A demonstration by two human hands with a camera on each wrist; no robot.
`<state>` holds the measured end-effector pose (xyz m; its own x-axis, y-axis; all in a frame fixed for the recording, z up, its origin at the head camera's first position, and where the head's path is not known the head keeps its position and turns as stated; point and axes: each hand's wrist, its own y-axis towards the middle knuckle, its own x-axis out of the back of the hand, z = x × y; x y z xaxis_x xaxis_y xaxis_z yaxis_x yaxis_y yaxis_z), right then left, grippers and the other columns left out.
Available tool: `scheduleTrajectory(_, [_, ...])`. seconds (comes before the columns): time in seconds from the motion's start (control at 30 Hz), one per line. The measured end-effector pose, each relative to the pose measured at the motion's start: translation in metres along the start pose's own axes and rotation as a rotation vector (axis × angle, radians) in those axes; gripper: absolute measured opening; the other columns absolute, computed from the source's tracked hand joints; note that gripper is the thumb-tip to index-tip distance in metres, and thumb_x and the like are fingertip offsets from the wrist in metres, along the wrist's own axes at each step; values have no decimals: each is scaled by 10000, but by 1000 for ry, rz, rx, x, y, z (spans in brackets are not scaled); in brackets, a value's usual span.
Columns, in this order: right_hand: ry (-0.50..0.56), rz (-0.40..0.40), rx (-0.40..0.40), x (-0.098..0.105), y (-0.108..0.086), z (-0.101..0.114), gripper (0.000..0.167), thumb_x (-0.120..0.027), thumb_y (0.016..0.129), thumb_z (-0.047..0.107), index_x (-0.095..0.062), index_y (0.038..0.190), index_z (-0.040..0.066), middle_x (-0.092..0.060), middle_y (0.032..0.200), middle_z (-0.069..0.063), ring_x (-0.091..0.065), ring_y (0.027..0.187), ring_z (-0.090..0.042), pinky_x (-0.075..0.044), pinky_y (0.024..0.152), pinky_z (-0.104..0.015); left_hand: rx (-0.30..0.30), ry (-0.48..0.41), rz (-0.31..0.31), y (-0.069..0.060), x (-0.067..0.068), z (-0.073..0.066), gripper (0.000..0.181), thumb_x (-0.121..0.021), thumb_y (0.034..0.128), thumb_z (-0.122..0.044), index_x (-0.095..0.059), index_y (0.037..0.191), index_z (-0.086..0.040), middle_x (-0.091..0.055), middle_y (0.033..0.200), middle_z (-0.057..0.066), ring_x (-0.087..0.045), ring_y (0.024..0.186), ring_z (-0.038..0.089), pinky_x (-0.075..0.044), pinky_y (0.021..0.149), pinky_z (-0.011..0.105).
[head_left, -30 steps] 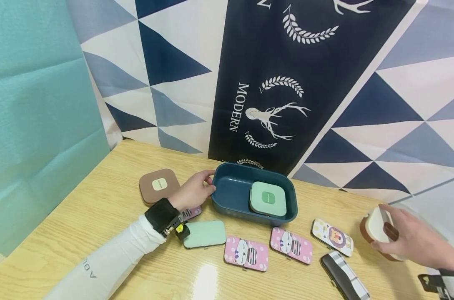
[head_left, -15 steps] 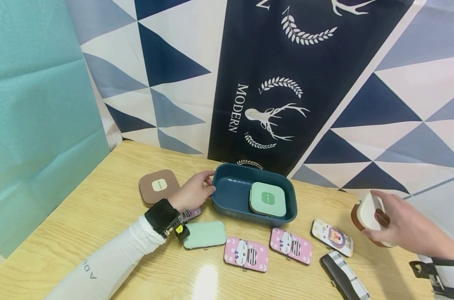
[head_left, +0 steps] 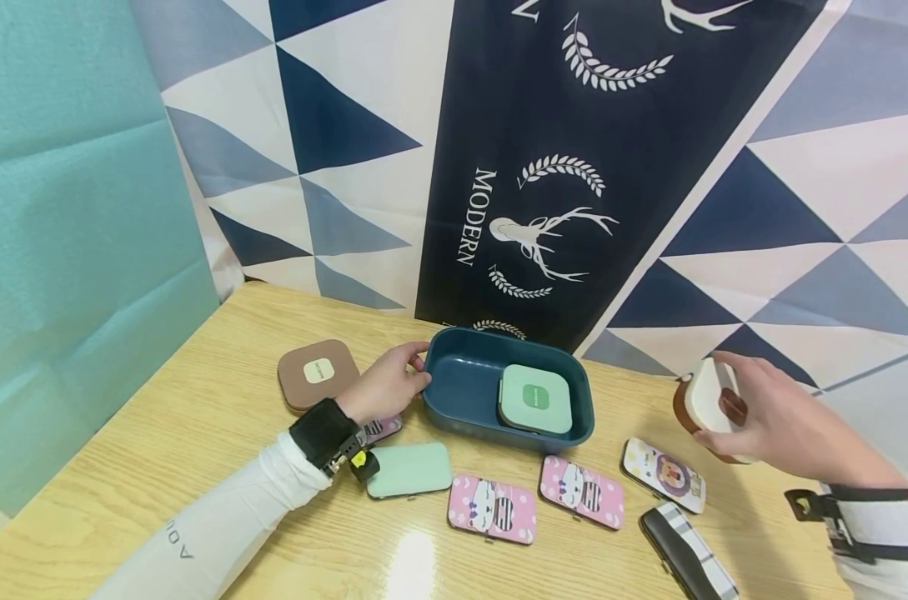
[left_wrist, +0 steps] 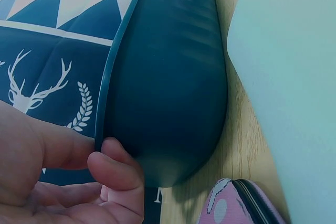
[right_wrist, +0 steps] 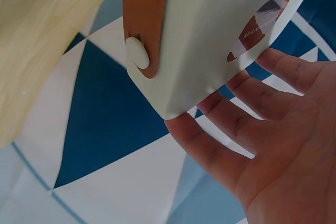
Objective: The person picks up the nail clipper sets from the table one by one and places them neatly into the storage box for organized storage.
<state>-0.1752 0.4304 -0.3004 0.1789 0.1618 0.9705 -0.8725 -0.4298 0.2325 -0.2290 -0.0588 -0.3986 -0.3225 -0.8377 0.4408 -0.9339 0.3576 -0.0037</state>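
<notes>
In the head view my left hand [head_left: 389, 382] pinches the left rim of a dark blue plastic bin [head_left: 461, 423]. The left wrist view shows thumb and fingers on either side of the bin's rim [left_wrist: 111, 66]. A mint square case [head_left: 517, 400] lies in the bin's right half. At the right, my right hand [head_left: 784, 417] holds a cream case [head_left: 703, 402] with a brown side, tilted and raised above the table. Seen from the right wrist, this case has a brown strap [right_wrist: 147, 30], a pale button and a brown oval label; fingertips press along its edge.
A brown square case [head_left: 294, 375] and a partly hidden pink case [head_left: 384, 427] lie by my left wrist. In front of the bin are a mint oblong case [head_left: 410, 469], two pink cat cases [head_left: 478, 507], a lion case [head_left: 667, 475] and a black plaid case [head_left: 674, 546]. A patterned cloth hangs behind.
My right hand has carried the cream case up and left, from near the table's right side toward the bin. The left hand and the bin have stayed put.
</notes>
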Motion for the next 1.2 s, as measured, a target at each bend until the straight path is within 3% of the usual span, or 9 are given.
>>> scheduleTrajectory(0.07, [32,-14,16,2,6,5,649,-1044,548,309,-563,974,214,-471,687,85,-436,610,-60,-333,541,-249,-3,2,-1,0,0,0,540,-569,1067,-9,-407,1576,70,-567,1058,132,-592,785,189,-442,673,298])
scheduleTrajectory(0.2, [47,-22,33,4,15,13,636,-1044,540,279,-558,948,238,-471,678,85,-431,605,-70,-331,540,-238,-7,7,-4,0,0,0,541,-571,1066,-10,-408,1575,72,-573,1060,132,-592,780,187,-441,668,294])
scheduleTrajectory(0.4, [5,0,12,5,26,25,721,-1033,605,374,-578,1126,170,-499,794,33,-463,704,-122,-370,565,-269,-4,0,-4,0,0,0,540,-573,1066,-11,-411,1575,68,-569,1056,132,-588,783,191,-436,668,294])
scheduleTrajectory(0.57, [-15,24,-24,3,35,37,947,-1010,645,450,-549,1355,24,-573,998,-66,-508,861,-213,-430,619,-309,0,-1,-2,-1,0,0,541,-573,1067,-11,-409,1577,67,-565,1053,129,-587,785,192,-431,659,287])
scheduleTrajectory(0.67, [-8,45,-46,2,41,45,1030,-993,669,481,-504,1432,-9,-583,1100,-106,-513,940,-251,-451,625,-331,10,-3,-1,-2,0,0,539,-572,1070,-15,-413,1579,57,-564,1061,129,-584,789,195,-428,658,289])
scheduleTrajectory(1.0, [36,66,-36,-4,65,70,999,-955,696,545,-512,1442,49,-589,1160,-111,-538,998,-276,-494,651,-369,16,0,-1,-1,-1,-1,541,-576,1070,-17,-412,1580,57,-567,1070,129,-584,788,194,-436,673,299])
scheduleTrajectory(1.2, [43,69,21,-10,78,82,988,-937,715,541,-514,1449,32,-596,1172,-117,-550,999,-269,-507,719,-398,14,-2,-1,0,-1,-1,539,-578,1070,-20,-416,1579,54,-568,1068,128,-583,784,194,-436,674,302])
